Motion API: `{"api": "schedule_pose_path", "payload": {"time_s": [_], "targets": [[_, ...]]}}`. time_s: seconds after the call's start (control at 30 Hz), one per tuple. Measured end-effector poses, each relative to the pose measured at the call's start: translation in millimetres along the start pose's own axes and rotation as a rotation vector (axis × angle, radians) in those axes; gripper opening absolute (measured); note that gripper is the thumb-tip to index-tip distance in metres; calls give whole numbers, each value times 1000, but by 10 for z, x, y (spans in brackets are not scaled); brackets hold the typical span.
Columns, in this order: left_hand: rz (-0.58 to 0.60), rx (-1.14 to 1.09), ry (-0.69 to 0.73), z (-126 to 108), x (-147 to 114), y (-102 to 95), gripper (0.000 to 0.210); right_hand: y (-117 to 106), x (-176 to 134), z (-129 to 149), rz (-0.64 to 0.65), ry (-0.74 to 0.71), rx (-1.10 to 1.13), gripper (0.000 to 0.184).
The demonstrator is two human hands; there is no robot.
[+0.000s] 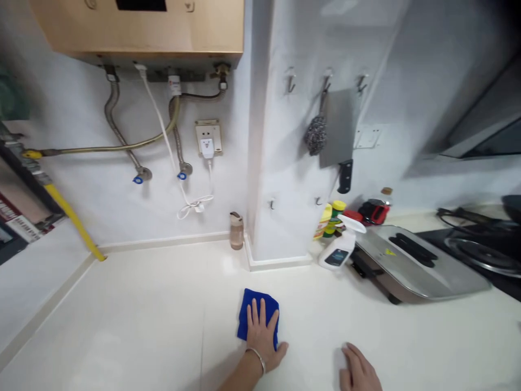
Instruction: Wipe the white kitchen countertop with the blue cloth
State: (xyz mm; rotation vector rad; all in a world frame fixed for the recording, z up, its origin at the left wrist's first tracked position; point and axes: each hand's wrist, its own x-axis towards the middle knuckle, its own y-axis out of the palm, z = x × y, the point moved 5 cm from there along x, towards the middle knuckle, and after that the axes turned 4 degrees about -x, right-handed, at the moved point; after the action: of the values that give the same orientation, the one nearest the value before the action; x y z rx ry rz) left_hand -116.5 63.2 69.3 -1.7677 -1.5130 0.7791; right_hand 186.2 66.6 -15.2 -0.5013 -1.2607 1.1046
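My left hand (262, 336) lies flat with fingers spread on a folded blue cloth (247, 304), pressing it against the white countertop (154, 320). A bracelet circles that wrist. My right hand (360, 370) rests low on the counter to the right, apart from the cloth. Its fingers are curled and close together, with nothing visible in them; the lower part is cut off by the frame edge.
A white spray bottle (340, 247) and a lidded electric pan (423, 266) stand at the right. Near the wall column (280, 233) is a small brown bottle (236, 231). A cleaver (338, 130) and a scrubber (316, 134) hang above. A water heater (138, 32) is at upper left.
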Motion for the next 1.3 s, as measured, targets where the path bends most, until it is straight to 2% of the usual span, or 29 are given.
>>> {"api": "schedule_pose_path", "payload": {"time_s": [0.1,0.2,0.27,0.37,0.47,0.57,0.63,0.7,0.8,0.9,1.0,1.1,1.2,1.3], "targets": [[-10,10,6,-164,-95,243,89,-33,-1,71,-14,-13,-14,38],[45,14,88,-201,-190,305,90,-70,0,118,-42,-32,-12,37],[76,22,142,-155,-223,204,77,-103,5,147,-69,-37,-8,37],[7,69,186,-37,-199,-103,55,-151,19,192,-72,-11,3,38],[-87,174,295,-8,-141,-335,56,-196,37,239,-58,12,23,39],[-33,250,371,-54,-93,-294,63,-231,49,264,-63,25,38,38],[6,277,331,-73,-69,-179,67,-243,55,270,-67,29,38,38],[-4,289,243,-69,-63,-49,69,-249,59,276,-73,29,39,37],[-80,278,93,-31,-93,119,68,-243,56,274,-58,43,53,38],[-141,246,-23,13,-151,178,66,-242,37,250,-38,70,74,39],[-96,96,-43,43,-222,76,62,-259,28,234,-34,94,111,36],[-106,-147,-49,126,-358,-189,55,-226,87,340,8,90,214,34],[-219,-334,-136,271,-587,-455,52,-60,232,676,166,39,441,38],[-234,-547,-249,351,-837,-538,47,122,417,1130,254,-20,568,39]]}}
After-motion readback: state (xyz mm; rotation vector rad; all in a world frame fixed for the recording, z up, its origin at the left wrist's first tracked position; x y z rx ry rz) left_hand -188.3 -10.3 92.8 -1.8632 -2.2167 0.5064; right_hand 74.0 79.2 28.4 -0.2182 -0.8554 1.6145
